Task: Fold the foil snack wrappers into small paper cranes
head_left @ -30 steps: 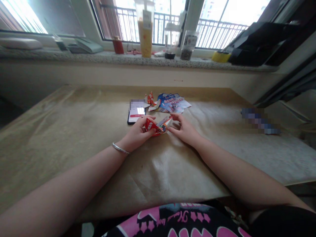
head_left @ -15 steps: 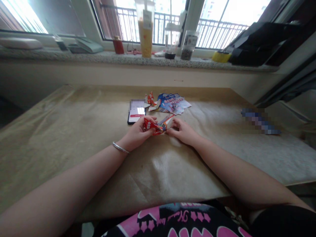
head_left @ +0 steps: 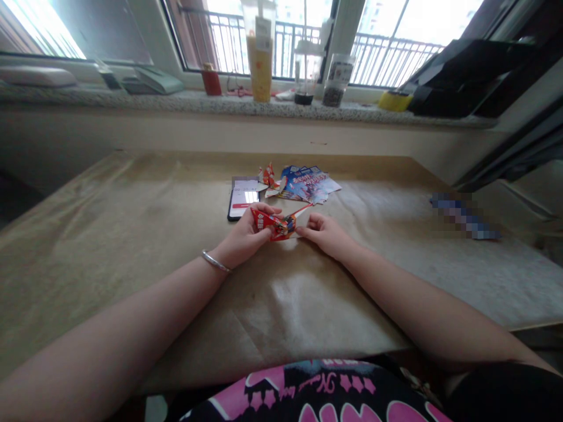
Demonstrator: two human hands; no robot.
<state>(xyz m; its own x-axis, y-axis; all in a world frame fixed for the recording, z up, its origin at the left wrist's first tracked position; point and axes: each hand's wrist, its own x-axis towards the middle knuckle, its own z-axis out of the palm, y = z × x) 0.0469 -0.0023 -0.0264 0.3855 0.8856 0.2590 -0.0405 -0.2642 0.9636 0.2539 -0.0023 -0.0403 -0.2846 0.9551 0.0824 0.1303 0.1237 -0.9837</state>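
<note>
Between my two hands is a folded piece of red printed paper [head_left: 281,225] with white lettering and a multicoloured part. My left hand [head_left: 253,231], with a bangle at the wrist, is closed around its left side, thumb in front and fingers behind. My right hand [head_left: 323,233] pinches its lower right edge between thumb and forefinger; the other fingers are curled. A thin point of the paper sticks up to the right. Just beyond my left hand lies a phone [head_left: 240,206] with its screen lit. Behind the paper stands a folded red-and-white paper figure [head_left: 269,177].
A fanned stack of blue printed leaflets [head_left: 307,183] lies beside the paper figure. Farther right on the table [head_left: 185,193] is a blurred blue item [head_left: 461,217]. The windowsill [head_left: 167,101] holds a tall yellow-filled container [head_left: 259,67], a red jar [head_left: 212,81] and other containers.
The folded paper has turned slightly in my hands, and its right side looks flatter. My right hand has shifted a little, its fingers now more curled. Phone and leaflets stay put.
</note>
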